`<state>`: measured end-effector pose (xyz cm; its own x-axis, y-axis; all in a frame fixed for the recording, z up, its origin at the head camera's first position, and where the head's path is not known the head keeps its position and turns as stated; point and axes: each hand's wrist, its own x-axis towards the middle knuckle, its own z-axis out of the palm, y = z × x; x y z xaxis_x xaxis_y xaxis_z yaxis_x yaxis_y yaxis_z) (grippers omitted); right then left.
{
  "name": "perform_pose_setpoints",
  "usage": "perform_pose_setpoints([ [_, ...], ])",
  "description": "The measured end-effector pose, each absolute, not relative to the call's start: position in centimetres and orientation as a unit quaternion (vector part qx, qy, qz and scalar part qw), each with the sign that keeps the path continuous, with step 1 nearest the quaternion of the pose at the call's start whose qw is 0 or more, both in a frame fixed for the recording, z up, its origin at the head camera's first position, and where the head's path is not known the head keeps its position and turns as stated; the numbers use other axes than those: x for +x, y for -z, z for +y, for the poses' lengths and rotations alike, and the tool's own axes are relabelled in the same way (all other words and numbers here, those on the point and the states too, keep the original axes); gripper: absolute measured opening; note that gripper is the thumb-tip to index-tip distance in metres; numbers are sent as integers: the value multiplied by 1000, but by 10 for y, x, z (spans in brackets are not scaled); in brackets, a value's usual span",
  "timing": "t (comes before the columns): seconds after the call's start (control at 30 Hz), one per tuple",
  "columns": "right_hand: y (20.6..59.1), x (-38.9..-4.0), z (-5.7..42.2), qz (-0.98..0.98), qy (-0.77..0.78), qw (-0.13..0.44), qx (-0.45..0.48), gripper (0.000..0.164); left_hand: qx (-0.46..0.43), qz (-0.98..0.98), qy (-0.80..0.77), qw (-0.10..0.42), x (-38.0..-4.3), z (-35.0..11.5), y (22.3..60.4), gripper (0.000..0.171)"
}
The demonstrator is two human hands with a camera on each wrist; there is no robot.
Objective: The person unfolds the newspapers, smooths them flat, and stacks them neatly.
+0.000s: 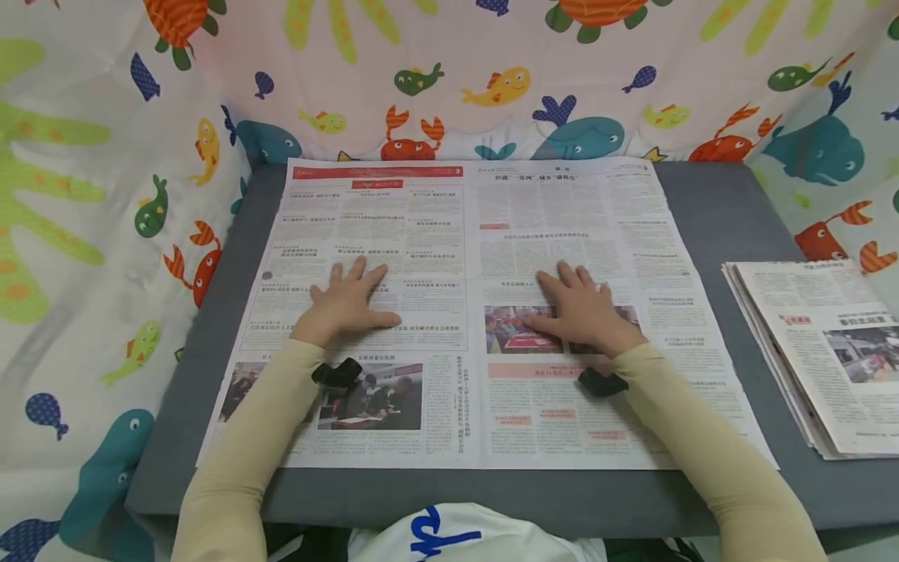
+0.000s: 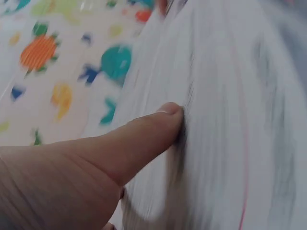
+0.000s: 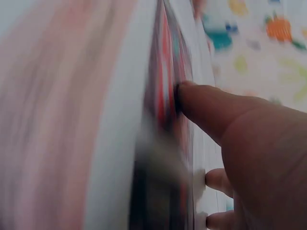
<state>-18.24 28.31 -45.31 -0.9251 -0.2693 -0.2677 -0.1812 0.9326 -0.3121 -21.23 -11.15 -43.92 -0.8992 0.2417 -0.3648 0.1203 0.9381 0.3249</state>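
Note:
A newspaper (image 1: 474, 390) lies spread open and flat on the grey table, its centre fold running between the two hands. On the left page rests my left hand (image 1: 342, 308), fingers spread and straight, the thumb pointing toward the fold. My right hand (image 1: 579, 312) lies on the right page with fingers spread, its thumb across a colour photo (image 1: 506, 332). In the left wrist view the left thumb (image 2: 148, 136) touches the printed sheet. The right wrist view shows the right thumb (image 3: 211, 105) against the photo, with other fingertips on the paper below it.
A stack of folded newspapers (image 1: 829, 359) sits at the right side of the grey table (image 1: 562, 499). A curtain (image 1: 449, 86) printed with sea animals hangs behind and along both sides. Dark wrist cameras (image 1: 337, 373) are strapped under both sleeves.

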Motion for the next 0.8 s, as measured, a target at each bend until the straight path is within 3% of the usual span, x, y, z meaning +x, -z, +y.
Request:
perform_pose_setpoints([
  [0.3, 449, -179, 380, 977, 135, 164, -17, 112, 54, 965, -154, 207, -212, -154, 432, 109],
  [0.8, 449, -182, 393, 975, 148, 162, -19, 105, 47, 964, -151, 213, -208, -158, 439, 109],
])
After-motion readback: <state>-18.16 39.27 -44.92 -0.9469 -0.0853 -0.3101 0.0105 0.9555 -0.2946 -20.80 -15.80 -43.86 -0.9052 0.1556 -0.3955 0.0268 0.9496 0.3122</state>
